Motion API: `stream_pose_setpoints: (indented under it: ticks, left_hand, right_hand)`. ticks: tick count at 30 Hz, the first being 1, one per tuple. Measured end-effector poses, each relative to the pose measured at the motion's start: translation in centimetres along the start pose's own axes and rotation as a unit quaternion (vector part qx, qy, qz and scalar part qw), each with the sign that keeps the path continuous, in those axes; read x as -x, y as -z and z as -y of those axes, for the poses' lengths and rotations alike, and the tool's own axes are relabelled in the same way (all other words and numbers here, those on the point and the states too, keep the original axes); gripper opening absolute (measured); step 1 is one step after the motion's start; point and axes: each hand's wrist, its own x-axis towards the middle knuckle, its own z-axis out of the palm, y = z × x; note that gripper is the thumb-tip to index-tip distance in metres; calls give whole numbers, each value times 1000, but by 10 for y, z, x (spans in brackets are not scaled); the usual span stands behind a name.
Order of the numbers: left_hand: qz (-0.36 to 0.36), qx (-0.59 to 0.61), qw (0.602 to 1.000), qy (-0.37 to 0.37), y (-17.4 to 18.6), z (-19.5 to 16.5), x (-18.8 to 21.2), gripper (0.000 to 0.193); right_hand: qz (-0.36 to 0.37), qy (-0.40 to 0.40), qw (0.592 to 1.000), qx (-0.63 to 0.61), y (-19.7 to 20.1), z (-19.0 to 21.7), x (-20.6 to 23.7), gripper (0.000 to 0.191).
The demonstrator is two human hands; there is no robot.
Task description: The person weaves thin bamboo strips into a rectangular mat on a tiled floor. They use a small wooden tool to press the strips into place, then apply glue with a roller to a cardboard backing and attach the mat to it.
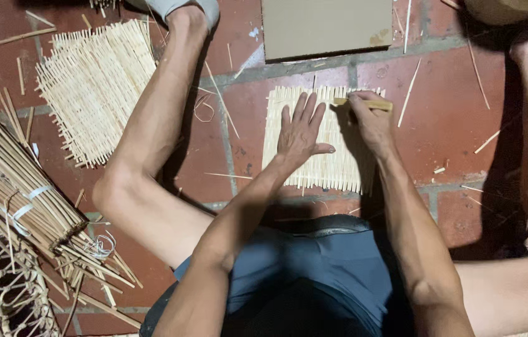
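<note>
We press our left hand [299,134] flat, fingers spread wide, on the small woven rattan mat [320,140] lying on the red brick floor [451,125] at twelve o'clock from our lap. Our right hand [370,118] pinches what looks like a short wooden stick [367,103] at the mat's one o'clock corner. A second woven mat [95,87] lies at ten o'clock, a tied rattan bundle [14,181] at nine.

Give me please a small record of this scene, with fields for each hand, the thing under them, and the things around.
left hand: left hand lies flat, fingers spread, on the woven mat
right hand: right hand grips a short stick at the mat's top edge
floor: red brick floor
around: second mat, tied stick bundle, cardboard sheet
</note>
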Motion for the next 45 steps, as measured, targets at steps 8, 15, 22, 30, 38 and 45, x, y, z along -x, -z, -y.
stream_pose_setpoints:
  ticks: [8,15,22,30,38,45]
  left_hand:
    - [-134,46,990,-26,-39,-13,37,67]
    - [-146,44,988,-35,-34,-14,40,67]
    - [-147,31,988,-18,-44,-12,31,69]
    - [-77,22,997,-8,-52,-8,31,58]
    - [-140,18,990,-19,-52,-10,30,65]
    - [-125,63,989,-37,-57,-5,27,78]
  right_hand:
    - [26,108,993,-46,-33,-29,-16,25]
    - [39,99,992,-70,-28,-38,-19,21]
    - [27,59,984,-168,-34,-16,-14,19]
    - [45,105,993,-11,-67,-18,-25,26]
    - [78,62,995,-30,-61,-19,-34,23]
    - [-88,71,968,-222,7,-1,-17,12]
